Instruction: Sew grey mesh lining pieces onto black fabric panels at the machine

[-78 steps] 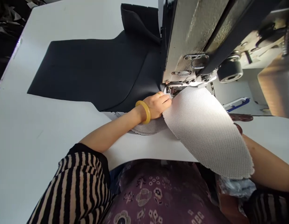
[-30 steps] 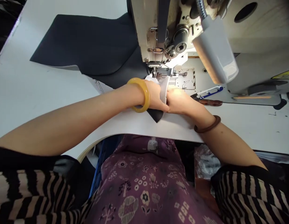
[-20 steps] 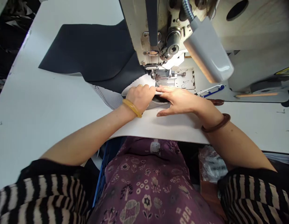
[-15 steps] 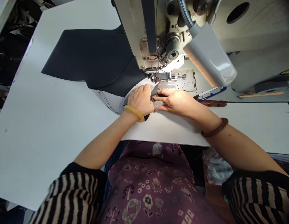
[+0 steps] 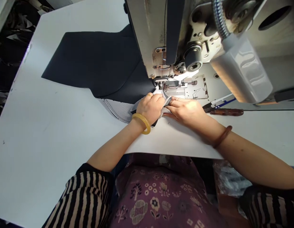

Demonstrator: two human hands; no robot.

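A large black fabric piece (image 5: 94, 63) lies spread on the white table (image 5: 37, 126), running under the sewing machine (image 5: 185, 38). A grey mesh piece (image 5: 119, 109) lies folded beneath its near edge. My left hand (image 5: 150, 107), with a yellow bangle and a ring, is closed on the folded mesh and black fabric just in front of the presser foot (image 5: 162, 85). My right hand (image 5: 186, 110), with a brown bangle on the wrist, presses fingers together on the same fold from the right. Both hands touch each other at the fabric.
A blue-handled thread snip (image 5: 223, 103) and a brown-handled tool (image 5: 226, 111) lie on the machine bed to the right. The machine lamp (image 5: 242, 74) hangs over the right side. Dark fabric scraps (image 5: 6, 38) lie beyond the table's left edge.
The big mesh piece that my right hand held up has been folded down under the hands. Both hands have closed together on the fold at the presser foot, and my view has shifted closer.
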